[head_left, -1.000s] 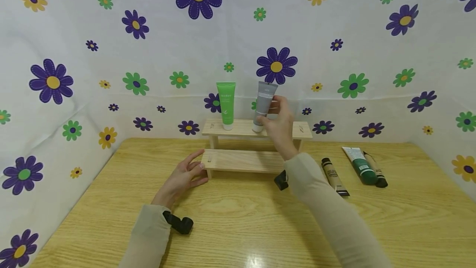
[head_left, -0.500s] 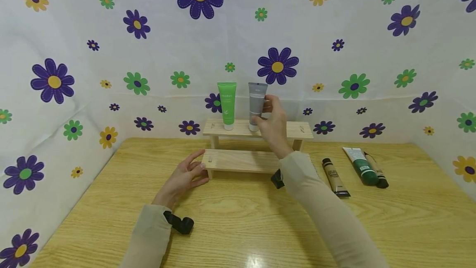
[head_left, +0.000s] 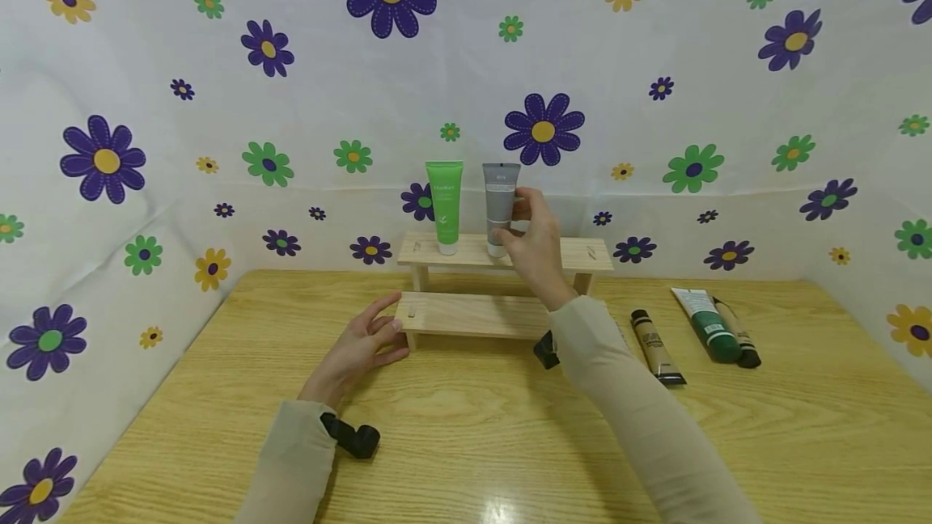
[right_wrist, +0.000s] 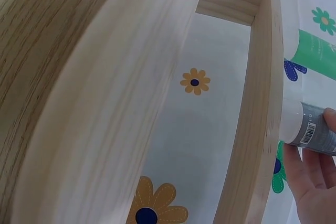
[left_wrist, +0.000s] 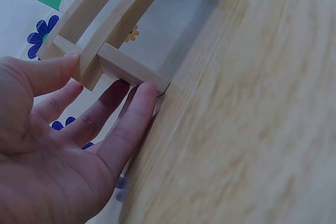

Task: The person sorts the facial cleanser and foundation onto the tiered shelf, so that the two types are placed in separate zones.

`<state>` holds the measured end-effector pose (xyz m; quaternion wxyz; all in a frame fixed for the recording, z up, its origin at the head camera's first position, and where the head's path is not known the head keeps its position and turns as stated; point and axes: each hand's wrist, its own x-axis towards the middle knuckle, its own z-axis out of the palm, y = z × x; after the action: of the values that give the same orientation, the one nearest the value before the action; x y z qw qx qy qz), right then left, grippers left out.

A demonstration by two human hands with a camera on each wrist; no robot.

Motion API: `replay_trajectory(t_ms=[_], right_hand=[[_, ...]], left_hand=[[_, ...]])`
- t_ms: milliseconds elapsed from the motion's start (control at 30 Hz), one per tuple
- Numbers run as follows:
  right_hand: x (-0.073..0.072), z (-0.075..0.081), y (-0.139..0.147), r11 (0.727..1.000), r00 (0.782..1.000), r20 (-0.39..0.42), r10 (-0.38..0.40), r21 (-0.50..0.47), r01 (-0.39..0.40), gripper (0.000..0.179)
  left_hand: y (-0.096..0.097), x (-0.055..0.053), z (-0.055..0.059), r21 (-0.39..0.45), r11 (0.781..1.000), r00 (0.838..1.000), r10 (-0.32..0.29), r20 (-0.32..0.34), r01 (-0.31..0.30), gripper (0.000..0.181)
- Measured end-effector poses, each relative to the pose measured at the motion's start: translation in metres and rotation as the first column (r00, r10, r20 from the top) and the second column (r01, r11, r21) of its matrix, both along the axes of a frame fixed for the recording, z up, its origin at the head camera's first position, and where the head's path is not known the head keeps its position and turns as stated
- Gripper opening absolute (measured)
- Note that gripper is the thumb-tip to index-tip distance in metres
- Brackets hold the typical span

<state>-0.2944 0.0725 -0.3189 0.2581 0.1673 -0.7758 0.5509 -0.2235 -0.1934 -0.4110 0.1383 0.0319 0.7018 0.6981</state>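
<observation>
Gray tube (head_left: 501, 196), upright with its white cap down on the upper tier (head_left: 466, 253) of a two-step wooden rack (head_left: 502, 310). The right hand (head_left: 535, 245) grasps it from the right, thumb across the front near the cap and the other fingers behind; in the right wrist view a barcode (right_wrist: 308, 133) shows on the tube close to the cap. A green tube (head_left: 446, 204), likewise upright on a white cap, stands near it to the left on the same tier, the two apart. The left hand (head_left: 360, 344) is loosely extended rather than clenched, its fingers touching the left end of the rack; in the left wrist view the thumb tip meets a board end and other fingertips reach the leg (left_wrist: 131, 69). On the table (head_left: 466, 419), right of the rack, lie a black-capped tan tube (head_left: 655, 348) and, farther right, a dark green and white tube (head_left: 705, 326) beside a second tan tube (head_left: 739, 335). Behind rises a flower-printed backdrop (head_left: 466, 71); beige sleeves (head_left: 626, 386) cover both forearms
</observation>
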Motion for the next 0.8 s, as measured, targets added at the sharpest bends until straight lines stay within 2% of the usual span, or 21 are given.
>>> replay_trajectory(t_ms=[533, 800], right_hand=[[0.003, 0.002, 0.006, 0.999, 1.000, 0.029, -0.012, 0.037, 0.011, 0.056], [0.007, 0.003, 0.020, 0.998, 0.987, 0.149, 0.060, 0.002, -0.061, 0.062]], left_hand=[[0.001, 0.000, -0.001, 0.000, 1.000, 1.000, -0.004, -0.008, 0.004, 0.055], [0.000, -0.001, -0.002, -0.002, 1.000, 1.000, 0.006, 0.004, -0.006, 0.055]])
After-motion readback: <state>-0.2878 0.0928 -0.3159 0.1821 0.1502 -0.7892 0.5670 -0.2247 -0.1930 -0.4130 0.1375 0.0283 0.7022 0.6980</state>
